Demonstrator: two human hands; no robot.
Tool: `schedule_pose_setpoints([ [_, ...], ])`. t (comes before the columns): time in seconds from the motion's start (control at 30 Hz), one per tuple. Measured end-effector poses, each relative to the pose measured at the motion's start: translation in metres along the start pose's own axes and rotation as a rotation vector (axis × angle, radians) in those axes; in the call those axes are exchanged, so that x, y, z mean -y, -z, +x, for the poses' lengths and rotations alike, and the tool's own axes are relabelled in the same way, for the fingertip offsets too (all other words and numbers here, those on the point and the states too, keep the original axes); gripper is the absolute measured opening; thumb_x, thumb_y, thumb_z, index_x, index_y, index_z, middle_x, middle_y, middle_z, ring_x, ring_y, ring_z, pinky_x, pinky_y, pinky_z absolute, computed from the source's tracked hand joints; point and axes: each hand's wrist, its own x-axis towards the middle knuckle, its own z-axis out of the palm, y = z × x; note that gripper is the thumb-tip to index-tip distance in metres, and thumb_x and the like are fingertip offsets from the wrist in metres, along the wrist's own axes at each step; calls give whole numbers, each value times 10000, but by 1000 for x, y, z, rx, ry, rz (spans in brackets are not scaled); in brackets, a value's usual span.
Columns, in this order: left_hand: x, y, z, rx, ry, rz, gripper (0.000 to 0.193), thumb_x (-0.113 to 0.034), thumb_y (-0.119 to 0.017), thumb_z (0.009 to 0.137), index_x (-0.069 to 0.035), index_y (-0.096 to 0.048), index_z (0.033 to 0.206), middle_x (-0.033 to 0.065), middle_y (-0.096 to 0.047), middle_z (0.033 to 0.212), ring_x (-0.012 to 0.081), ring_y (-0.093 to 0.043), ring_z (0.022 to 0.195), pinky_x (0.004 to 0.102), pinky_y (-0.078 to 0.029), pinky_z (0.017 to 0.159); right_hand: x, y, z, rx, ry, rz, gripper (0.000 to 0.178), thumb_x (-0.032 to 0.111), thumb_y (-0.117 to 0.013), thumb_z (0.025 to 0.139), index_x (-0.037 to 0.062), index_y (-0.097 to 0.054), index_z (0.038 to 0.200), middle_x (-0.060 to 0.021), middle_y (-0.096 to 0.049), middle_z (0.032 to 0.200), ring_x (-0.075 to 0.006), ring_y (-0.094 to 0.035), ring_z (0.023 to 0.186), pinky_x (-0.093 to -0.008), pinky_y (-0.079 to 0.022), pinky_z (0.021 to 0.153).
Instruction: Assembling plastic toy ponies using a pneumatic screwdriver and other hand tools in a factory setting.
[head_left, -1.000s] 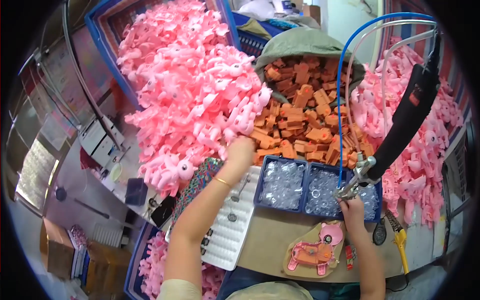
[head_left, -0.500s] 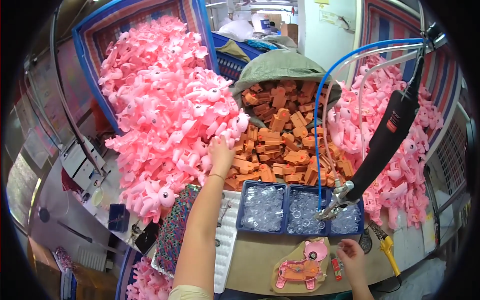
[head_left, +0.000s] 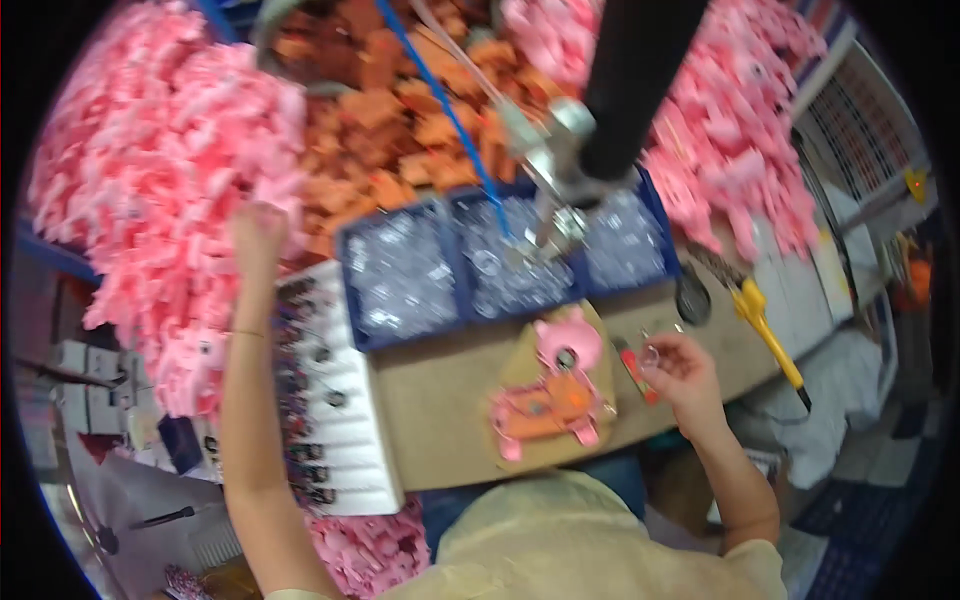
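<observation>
My left hand (head_left: 262, 228) is at the right edge of the heaped pink animal-shaped toy shells (head_left: 150, 190). Its blurred fingers look curled closed, and what they hold is hidden among the pink parts. Off to the right, my right hand (head_left: 682, 382) pinches a small clear ring-like piece (head_left: 652, 356) between thumb and fingertips. Left of that hand, an open pink toy shell (head_left: 574, 345) lies on a tan pad (head_left: 590, 318), with an orange box-like part (head_left: 545, 408) seated in its body. A small red item (head_left: 637, 375) lies between the pad and my right hand.
Blue bins (head_left: 420, 338) of clear plastic pieces stand below piled orange parts (head_left: 375, 125). A black hanging tool (head_left: 640, 80) with metal fittings and a blue hose (head_left: 440, 95) overhangs them. A white tray (head_left: 358, 425) lies left; a yellow-handled tool (head_left: 762, 318) lies right, near more pink shells (head_left: 735, 130).
The view has tilted down and shifted, and is blurrier. My left hand has drawn back nearer the bins' level, still by the pink heap. A clear piece now shows in my right fingertips.
</observation>
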Motion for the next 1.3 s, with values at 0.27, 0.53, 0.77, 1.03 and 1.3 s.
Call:
schedule_pose_setpoints([
  [0.27,33,12,3,150,478,5,660,-515,-716,633,83,-602,889,138,-622,807,172,-583,701,295,-460,599,-9,23,-42,61,-15,-391,290,-29,-658,722,-28,-582,1002,-54,-607,897,-111,-583,805,-227,-472,708],
  [0.53,-137,120,-140,22,632,-1482,528,-190,-545,840,45,-379,1283,201,-441,1289,291,-437,1210,391,-364,1024,-32,2,-50,185,238,-618,306,45,-730,700,-17,-603,971,-83,-573,848,-152,-591,735,-254,-484,660],
  [0.77,-242,119,-232,195,947,-1356,411,-85,-565,746,15,-497,1139,216,-538,1120,273,-553,1031,364,-458,883,-33,-17,-37,86,439,-944,317,104,-739,700,2,-606,970,-70,-542,763,-180,-578,704,-285,-469,623],
  [1.03,-269,108,-218,250,1058,-1394,507,-119,-504,802,67,-368,1253,187,-521,1157,232,-547,1029,336,-455,878,-22,-23,-37,87,664,-1203,310,151,-719,694,20,-607,951,-72,-547,788,-252,-527,651,-354,-404,564],
  [1.3,-264,108,-221,263,1032,-1435,522,-120,-528,792,46,-366,1259,187,-526,1139,232,-549,1018,344,-462,866,-4,-4,-2,327,387,-875,161,76,-580,797,26,-605,948,-93,-558,900,-241,-545,859,-324,-425,743],
])
